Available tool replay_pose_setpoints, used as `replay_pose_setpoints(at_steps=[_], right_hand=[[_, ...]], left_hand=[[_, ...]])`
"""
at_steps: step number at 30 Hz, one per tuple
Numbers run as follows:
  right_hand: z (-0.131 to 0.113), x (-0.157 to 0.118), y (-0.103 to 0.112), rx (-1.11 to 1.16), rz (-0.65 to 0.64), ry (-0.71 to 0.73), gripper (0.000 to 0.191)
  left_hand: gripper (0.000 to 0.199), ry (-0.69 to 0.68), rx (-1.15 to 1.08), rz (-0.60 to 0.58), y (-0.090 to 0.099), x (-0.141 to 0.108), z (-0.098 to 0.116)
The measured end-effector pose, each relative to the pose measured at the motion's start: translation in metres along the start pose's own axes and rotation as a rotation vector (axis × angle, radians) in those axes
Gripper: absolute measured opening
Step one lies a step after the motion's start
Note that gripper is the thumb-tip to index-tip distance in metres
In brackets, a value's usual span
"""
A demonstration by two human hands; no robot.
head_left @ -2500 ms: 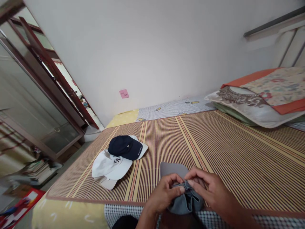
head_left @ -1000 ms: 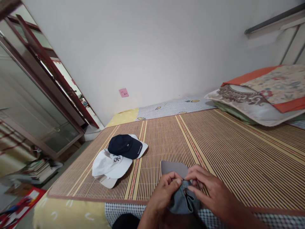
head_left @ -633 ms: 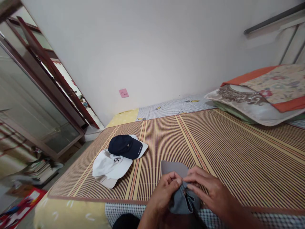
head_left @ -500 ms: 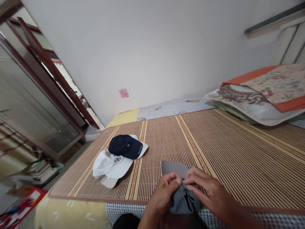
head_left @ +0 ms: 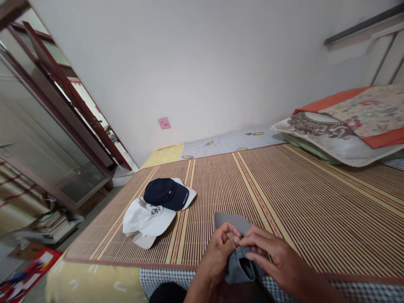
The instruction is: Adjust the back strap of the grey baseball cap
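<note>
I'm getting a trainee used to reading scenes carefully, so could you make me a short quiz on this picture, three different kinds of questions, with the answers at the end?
1. True or false: the left hand and the right hand are both on the gray cap.

2. Multiple choice: from the person's own viewpoint, where is the navy cap?
A. To the left of the gray cap
B. To the right of the gray cap
C. Underneath the gray cap

3. Fill in the blank: the pink note is on the ____.

Key: 1 true; 2 A; 3 wall.
</note>
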State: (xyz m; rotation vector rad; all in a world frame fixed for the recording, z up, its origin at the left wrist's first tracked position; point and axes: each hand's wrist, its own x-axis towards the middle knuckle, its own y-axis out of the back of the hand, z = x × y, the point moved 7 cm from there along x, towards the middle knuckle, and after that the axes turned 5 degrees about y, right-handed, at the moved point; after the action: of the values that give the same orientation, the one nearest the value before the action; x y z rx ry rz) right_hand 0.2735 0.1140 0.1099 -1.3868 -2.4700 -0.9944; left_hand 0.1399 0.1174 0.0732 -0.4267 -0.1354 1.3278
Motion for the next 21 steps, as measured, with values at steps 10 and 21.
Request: replay_pose_setpoints(at_steps=[10,21], right_hand=[[-0.002,-0.002,-0.001,-0.111,0.037,0.028,0.02],[-0.003,-0.003,0.004,-0.159,0.111,0.1,0.015]], left_hand=[[0.031,-0.1,0.075,0.099,0.002,-0.002,-0.002],[0.018,-0.257,0.65,0.155,-0.014,-0.03,0.036]])
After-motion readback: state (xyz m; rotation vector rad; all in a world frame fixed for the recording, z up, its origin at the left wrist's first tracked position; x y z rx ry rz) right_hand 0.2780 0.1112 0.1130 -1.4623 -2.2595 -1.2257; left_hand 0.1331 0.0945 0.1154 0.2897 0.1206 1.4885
